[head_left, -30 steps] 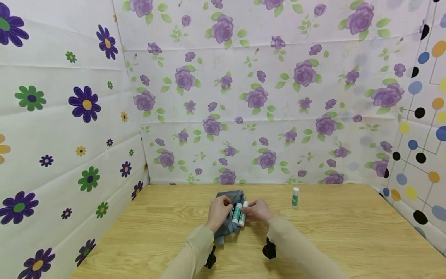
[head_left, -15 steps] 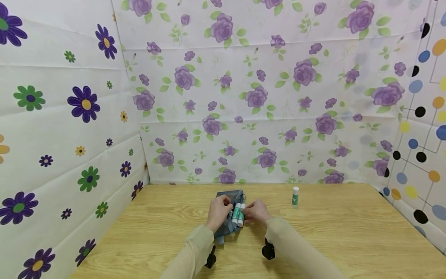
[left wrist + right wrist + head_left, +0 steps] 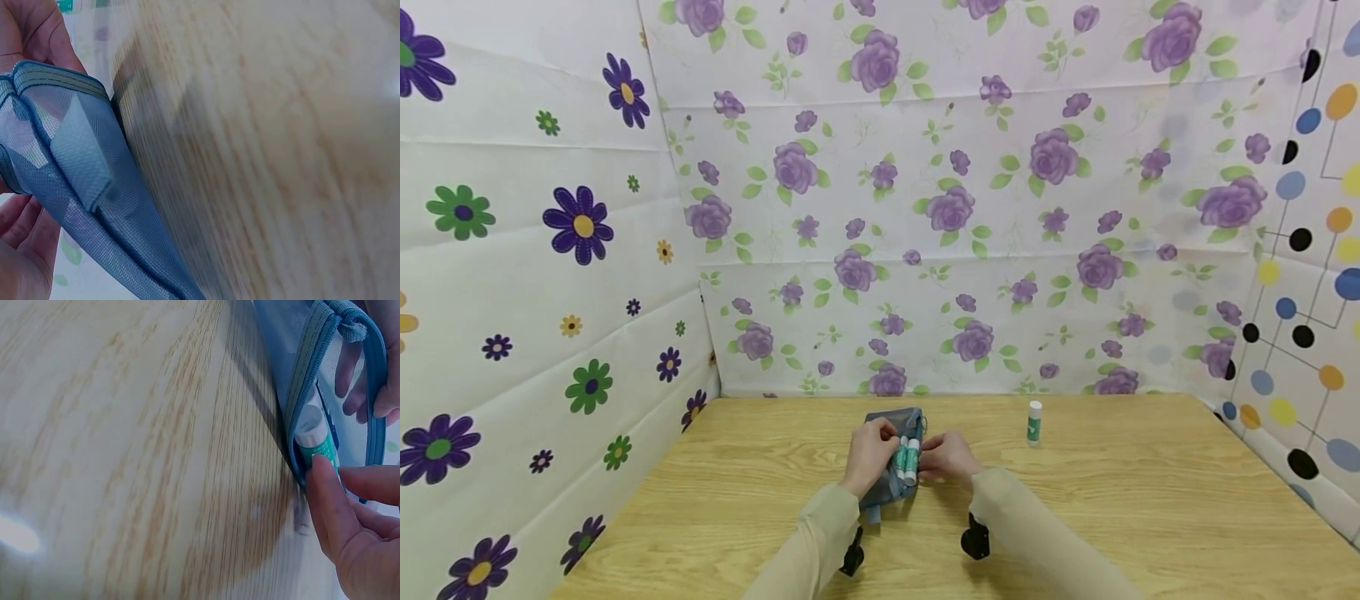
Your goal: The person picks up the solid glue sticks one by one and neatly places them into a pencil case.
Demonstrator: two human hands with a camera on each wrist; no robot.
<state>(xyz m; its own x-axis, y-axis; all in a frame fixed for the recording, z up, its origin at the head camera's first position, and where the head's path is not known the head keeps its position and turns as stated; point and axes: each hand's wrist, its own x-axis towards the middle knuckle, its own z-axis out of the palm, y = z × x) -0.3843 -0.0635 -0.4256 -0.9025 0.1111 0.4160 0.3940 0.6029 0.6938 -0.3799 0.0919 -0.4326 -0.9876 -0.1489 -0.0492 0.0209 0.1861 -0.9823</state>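
Observation:
A blue mesh zip pouch (image 3: pixel 886 493) lies mid-table, its zipped mouth open to the right. My left hand (image 3: pixel 869 457) grips its near-left edge; the left wrist view shows its mesh side and fabric tab (image 3: pixel 81 153). Two white glue sticks with green labels lie side by side in the mouth, an outer glue stick (image 3: pixel 912 463) and an inner glue stick (image 3: pixel 901 459). My right hand (image 3: pixel 950 456) is at the mouth, and its thumb and index fingertip pinch the outer stick's end, as the right wrist view shows. Mesh and fingers partly hide the sticks.
Another glue stick (image 3: pixel 1034 423) stands upright on the wooden table (image 3: pixel 1112 483), to the right and behind my right hand. A flower-printed sheet (image 3: pixel 962 275) hangs behind the table's back edge, with patterned sheets at both sides. A black mount (image 3: pixel 975 540) sits under the right wrist.
The two glue sticks have shifted left, deeper into the pouch, with my right fingertips following at the mouth. My left hand keeps its hold on the pouch. The upright glue stick stays put.

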